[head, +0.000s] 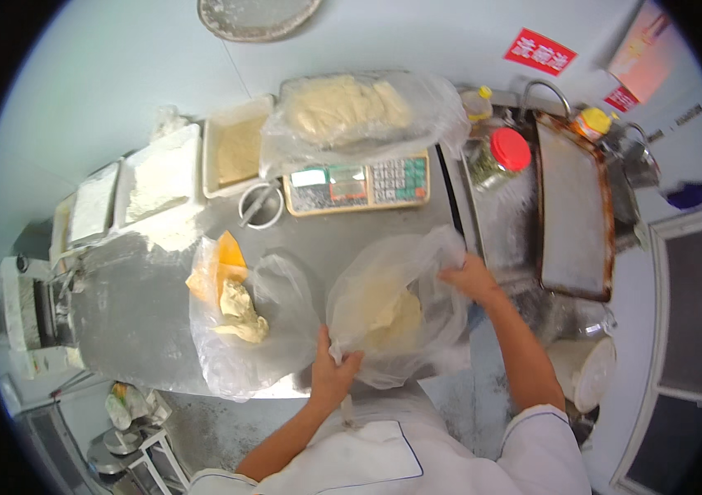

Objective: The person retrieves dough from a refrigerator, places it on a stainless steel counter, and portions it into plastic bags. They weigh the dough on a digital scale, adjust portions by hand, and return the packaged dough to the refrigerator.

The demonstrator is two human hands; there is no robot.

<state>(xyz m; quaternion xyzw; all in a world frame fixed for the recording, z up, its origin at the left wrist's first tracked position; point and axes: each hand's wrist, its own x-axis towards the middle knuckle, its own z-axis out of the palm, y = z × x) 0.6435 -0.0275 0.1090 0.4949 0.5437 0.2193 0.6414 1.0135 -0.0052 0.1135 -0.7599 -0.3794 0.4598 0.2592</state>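
A clear plastic bag (400,309) with a pale yellow lump (397,315) inside is stretched between my hands at the table's front edge. My left hand (333,374) pinches the bag's left edge between thumb and fingers. On its right side, my right hand (469,279) grips the gathered plastic. Left of this bag, a second plastic bag (227,365) lies spread on the metal table, with a soft pale yellow mass (241,312) and an orange-yellow piece of wrapping (230,260) on it. The table (140,309) has flour on it.
A digital scale (357,189) stands behind the bags, under a bagged mass of dough (344,108). Left of it are a small round container (261,206) and trays of powder (162,173). A red-lidded jar (510,150) and a rusty-edged baking tray (575,207) are at the sink, right.
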